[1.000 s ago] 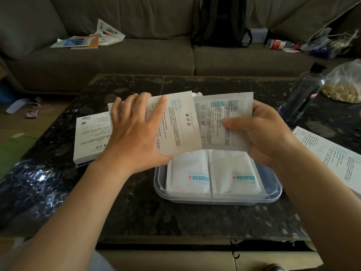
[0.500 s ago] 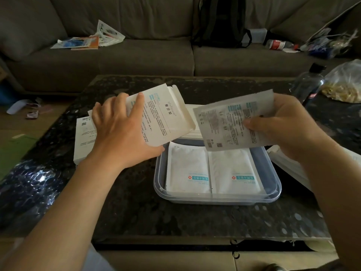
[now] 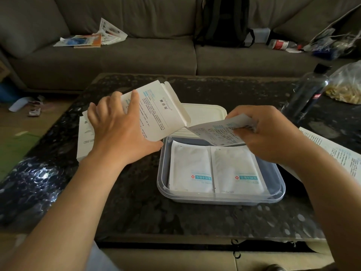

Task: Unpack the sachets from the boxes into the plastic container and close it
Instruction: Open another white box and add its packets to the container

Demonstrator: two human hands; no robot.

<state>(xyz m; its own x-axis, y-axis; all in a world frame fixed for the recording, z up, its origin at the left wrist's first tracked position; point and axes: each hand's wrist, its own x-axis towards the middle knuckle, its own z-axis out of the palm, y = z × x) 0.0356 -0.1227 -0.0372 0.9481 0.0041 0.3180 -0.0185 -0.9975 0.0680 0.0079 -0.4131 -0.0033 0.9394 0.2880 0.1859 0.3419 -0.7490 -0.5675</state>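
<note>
The desk [image 3: 136, 208] is dark speckled stone with a glossy, reflective polish, the plastic container [image 3: 220, 201] on it is clear and smooth, the sachets [image 3: 192, 165] inside are matt white film, the box [image 3: 156, 112] at 10 o'clock is matt white card, and the sofa [image 3: 136, 55] at 12 o'clock is matt woven cloth.

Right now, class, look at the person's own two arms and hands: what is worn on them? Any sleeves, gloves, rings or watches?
The left hand and right hand are bare: no gloves, rings or watch show. The left forearm and right forearm are uncovered to the frame edge, with no sleeve in view. Pale grey fabric at the bottom edge may be clothing.
</note>
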